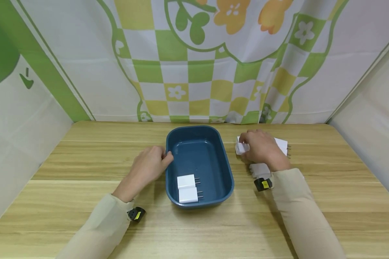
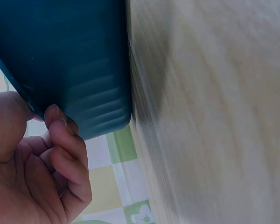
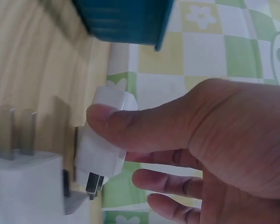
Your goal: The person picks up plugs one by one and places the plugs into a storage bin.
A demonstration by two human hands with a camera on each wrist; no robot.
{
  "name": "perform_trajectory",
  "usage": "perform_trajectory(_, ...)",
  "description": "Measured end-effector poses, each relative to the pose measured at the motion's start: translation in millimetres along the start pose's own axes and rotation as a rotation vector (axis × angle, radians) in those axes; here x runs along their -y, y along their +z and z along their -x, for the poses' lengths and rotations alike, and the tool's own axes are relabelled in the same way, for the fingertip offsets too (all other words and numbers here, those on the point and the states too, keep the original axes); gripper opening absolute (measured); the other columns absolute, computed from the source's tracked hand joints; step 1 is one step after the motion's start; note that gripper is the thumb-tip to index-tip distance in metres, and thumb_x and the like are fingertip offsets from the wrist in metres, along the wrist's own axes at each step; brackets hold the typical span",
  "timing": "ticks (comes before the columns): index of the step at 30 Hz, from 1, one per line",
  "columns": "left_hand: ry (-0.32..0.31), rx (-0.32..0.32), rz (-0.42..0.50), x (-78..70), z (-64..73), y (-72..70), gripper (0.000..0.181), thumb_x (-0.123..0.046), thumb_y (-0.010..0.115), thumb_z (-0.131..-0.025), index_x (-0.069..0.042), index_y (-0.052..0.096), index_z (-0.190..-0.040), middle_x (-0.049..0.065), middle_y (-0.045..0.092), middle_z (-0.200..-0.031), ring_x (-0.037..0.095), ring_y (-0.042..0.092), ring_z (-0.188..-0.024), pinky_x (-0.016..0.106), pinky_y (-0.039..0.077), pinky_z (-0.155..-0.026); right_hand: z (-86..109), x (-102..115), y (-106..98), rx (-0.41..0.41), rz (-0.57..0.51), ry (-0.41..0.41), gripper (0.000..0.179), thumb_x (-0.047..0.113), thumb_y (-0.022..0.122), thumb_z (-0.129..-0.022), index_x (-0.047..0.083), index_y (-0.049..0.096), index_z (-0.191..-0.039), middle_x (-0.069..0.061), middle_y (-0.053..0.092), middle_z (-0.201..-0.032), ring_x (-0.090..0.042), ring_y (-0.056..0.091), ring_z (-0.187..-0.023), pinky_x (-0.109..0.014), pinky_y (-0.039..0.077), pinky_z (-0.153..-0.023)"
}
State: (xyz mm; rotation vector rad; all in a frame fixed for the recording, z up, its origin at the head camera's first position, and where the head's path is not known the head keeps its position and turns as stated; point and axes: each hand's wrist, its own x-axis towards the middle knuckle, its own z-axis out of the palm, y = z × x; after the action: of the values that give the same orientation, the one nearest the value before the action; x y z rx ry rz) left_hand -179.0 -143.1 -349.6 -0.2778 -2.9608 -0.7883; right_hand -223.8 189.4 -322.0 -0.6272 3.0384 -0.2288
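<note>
Left hand: your left hand [image 1: 149, 166] rests on the table [image 1: 84, 201] against the left rim of the blue tub [image 1: 225, 169]. The wrist view shows the thumb on the rim and the curled fingers [image 2: 67, 140] against the tub's outer wall, so it grips that edge.

Blue tub: it stands in the middle of the table, between your two hands, touching only the left one.

Plugs in the tub: two white plugs [image 1: 187, 188] lie side by side at the near end of the tub floor, prongs pointing right (just beside your left hand, with the tub wall between).

Right hand: your right hand [image 1: 260, 147] is just to the right of the tub, apart from it. It pinches a white plug [image 1: 242, 147] between thumb and fingers; the wrist view shows the thumb [image 3: 130, 126] laid across the plug's body [image 3: 102, 144].

Other plugs: more white plugs lie on the table around that hand, one [image 1: 260, 169] just under the wrist and another [image 1: 282, 145] behind the hand with its prongs pointing right.

Backdrop: a green and yellow checked cloth [image 1: 197, 72] hangs behind the table.
</note>
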Motion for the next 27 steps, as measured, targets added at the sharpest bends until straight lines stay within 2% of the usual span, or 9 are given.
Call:
perform_trajectory(9, -0.009, 0.007, 0.008, -0.6, 0.2, -0.6, 0.043, -0.024, 0.055, -0.099, -0.012, 0.046, -0.059, 0.0, 0.043, -0.053, 0.017, 0.044, -0.047, 0.028, 0.029, -0.045, 5.6, 8, -13, -0.1, -0.027, -0.075, 0.037, 0.02, 0.084, -0.083, 0.003, 0.071, -0.113, -0.013, 0.069, -0.106, -0.037, 0.059, -0.101, -0.051, 0.046, -0.089)
perform_trajectory(19, -0.014, 0.007, 0.007, -0.6, 0.2, -0.8, 0.042, -0.024, 0.055, -0.099, -0.012, 0.047, -0.06, 0.001, 0.044, -0.053, 0.017, 0.045, -0.047, 0.028, 0.029, -0.045, 12.9, 19, -26, -0.171, -0.044, -0.066, 0.037, 0.023, 0.083, -0.083, 0.003, 0.069, -0.111, -0.011, 0.067, -0.106, -0.035, 0.054, -0.099, -0.051, 0.043, -0.084)
perform_trajectory(27, -0.011, 0.003, 0.003, -0.9, 0.2, -0.4, 0.042, -0.024, 0.055, -0.099, -0.012, 0.046, -0.06, 0.0, 0.044, -0.053, 0.017, 0.044, -0.047, 0.028, 0.029, -0.045, 18.8, 33, -33, -0.199, -0.065, -0.054, 0.039, 0.025, 0.081, -0.087, 0.004, 0.067, -0.116, -0.01, 0.066, -0.109, -0.033, 0.052, -0.105, -0.05, 0.042, -0.087)
